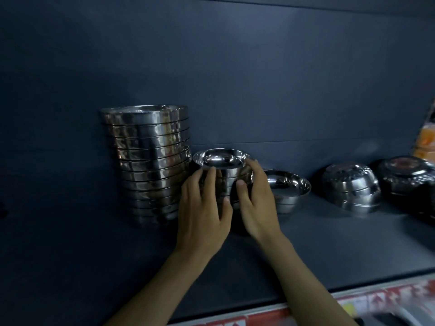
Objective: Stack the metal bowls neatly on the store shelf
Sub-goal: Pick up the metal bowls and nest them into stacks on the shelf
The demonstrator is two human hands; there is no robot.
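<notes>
Metal bowls: short stack (222,165) stands upright on shelf (329,243), just right of tall stack (148,161). Left hand (202,208) & right hand (255,198) cup its sides, fingers (210,177) spread, grasping. Single bowl (288,187) sits just beside right hand, nearer it.

The bowls (222,161) under my hands are polished metal, mirror-glossy and smooth, like the tall stack (146,161) beside them. The shelf (329,243) looks matt, dark and smooth.
</notes>
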